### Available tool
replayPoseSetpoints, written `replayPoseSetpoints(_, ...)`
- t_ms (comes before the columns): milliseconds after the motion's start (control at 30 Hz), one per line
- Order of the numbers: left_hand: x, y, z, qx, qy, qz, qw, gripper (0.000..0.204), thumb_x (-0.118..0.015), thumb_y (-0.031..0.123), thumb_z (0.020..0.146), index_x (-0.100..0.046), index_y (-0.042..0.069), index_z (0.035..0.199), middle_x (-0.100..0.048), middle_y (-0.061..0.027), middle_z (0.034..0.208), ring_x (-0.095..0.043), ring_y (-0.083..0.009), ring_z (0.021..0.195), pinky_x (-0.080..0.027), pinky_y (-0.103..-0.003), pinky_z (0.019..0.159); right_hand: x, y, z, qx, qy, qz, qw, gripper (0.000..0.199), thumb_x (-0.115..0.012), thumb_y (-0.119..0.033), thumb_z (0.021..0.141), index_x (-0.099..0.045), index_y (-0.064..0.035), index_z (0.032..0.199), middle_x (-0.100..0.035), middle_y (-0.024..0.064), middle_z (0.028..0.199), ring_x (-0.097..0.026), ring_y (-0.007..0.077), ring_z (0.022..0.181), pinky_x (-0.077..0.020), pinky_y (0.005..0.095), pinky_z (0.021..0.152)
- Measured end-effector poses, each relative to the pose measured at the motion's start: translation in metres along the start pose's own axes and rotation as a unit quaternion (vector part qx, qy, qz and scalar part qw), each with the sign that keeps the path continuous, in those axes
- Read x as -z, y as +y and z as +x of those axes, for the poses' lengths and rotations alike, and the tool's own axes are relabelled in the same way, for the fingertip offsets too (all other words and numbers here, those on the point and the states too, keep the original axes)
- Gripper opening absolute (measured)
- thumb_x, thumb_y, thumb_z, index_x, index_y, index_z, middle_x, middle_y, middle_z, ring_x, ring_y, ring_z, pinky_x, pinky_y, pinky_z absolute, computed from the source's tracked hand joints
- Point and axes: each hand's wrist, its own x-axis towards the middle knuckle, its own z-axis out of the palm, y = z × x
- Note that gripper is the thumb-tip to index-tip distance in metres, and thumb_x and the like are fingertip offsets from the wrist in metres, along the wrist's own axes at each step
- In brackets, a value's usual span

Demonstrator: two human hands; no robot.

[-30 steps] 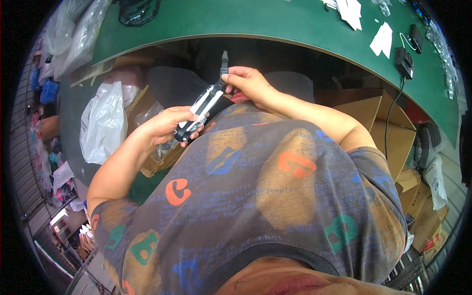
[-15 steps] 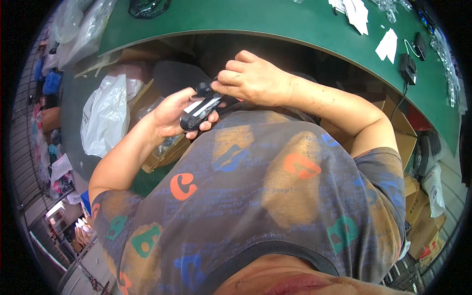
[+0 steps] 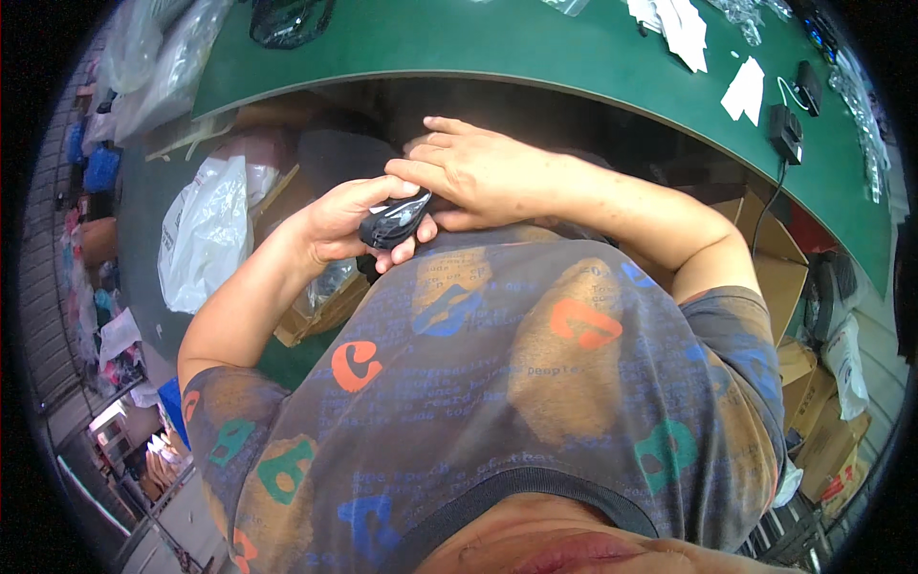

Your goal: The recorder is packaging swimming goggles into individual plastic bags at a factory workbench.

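Head view: both hands, left (image 3: 335, 225) and right (image 3: 473, 177), clamp a glossy black device (image 3: 394, 220)

A curved green table (image 3: 535, 57) carries white paper scraps (image 3: 744, 91) near its right end, a small black box (image 3: 786, 132) with a cable beside them, and a dark bag (image 3: 287, 19) at its left.

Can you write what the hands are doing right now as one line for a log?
left hand: grips small black glossy plastic device | right hand: rests on device's top | place: below green table edge
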Motion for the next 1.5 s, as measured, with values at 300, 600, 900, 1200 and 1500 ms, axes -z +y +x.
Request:
replayPoseSetpoints(300,0.025,0.018,0.038,-0.201,0.11,0.183,0.956,0.074,-0.042,0.068,0.098,-0.059,0.007,0.136,-0.065,-0.0092,0.128,-0.061,-0.0185,0.117,-0.053,-0.037,0.092,0.023,0.017,-0.037,-0.214,-0.058,0.134,0.966,0.043,-0.077,-0.038,0.086,-0.063,-0.0046,0.11,-0.07,0.0195,0.098,-0.067,0.0412,0.095,-0.0532,0.0469,0.081)
replayPoseSetpoints(600,-0.046,0.041,0.106,-0.383,0.016,0.271,0.883,0.039,-0.073,0.013,0.092,-0.064,-0.002,0.128,-0.062,-0.0137,0.136,-0.057,-0.021,0.127,-0.045,-0.038,0.108,0.015,0.022,-0.084,-0.294,0.154,0.455,0.827,0.054,-0.078,-0.034,0.09,-0.06,-0.0045,0.13,-0.07,0.0099,0.104,-0.068,0.0168,0.092,-0.0541,0.0331,0.083)
replayPoseSetpoints(900,-0.074,0.143,0.144,-0.578,0.159,0.61,0.519,0.064,-0.064,0.046,0.095,-0.054,0.002,0.14,-0.061,-0.0183,0.137,-0.058,-0.034,0.127,-0.042,-0.042,0.109,0.02,0.032,-0.141,-0.392,0.328,0.45,0.732,0.034,-0.066,-0.025,0.096,-0.058,-0.0001,0.118,-0.064,0.0061,0.084,-0.062,0.0144,0.071,-0.0529,0.0292,0.065)
replayPoseSetpoints(1200,-0.06,0.113,0.139,-0.566,0.22,0.699,0.377,0.08,-0.09,0.041,0.068,-0.059,0.007,0.133,-0.063,-0.0079,0.094,-0.061,-0.0285,0.098,-0.041,-0.047,0.104,0.022,0.033,-0.15,-0.393,0.383,0.446,0.707,0.028,-0.073,-0.023,0.093,-0.063,-0.0044,0.111,-0.066,0.0027,0.082,-0.063,0.0108,0.069,-0.0522,0.0267,0.065)
replayPoseSetpoints(1500,-0.023,0.045,0.088,-0.53,0.296,0.548,0.575,0.01,-0.066,-0.003,0.092,-0.061,0.001,0.099,-0.07,-0.0134,0.103,-0.07,-0.0216,0.09,-0.056,-0.031,0.079,0.018,0.035,-0.132,-0.374,0.341,0.473,0.722,0.031,-0.079,-0.026,0.089,-0.063,-0.0054,0.105,-0.067,0.0025,0.083,-0.064,0.0099,0.071,-0.0537,0.0262,0.065)
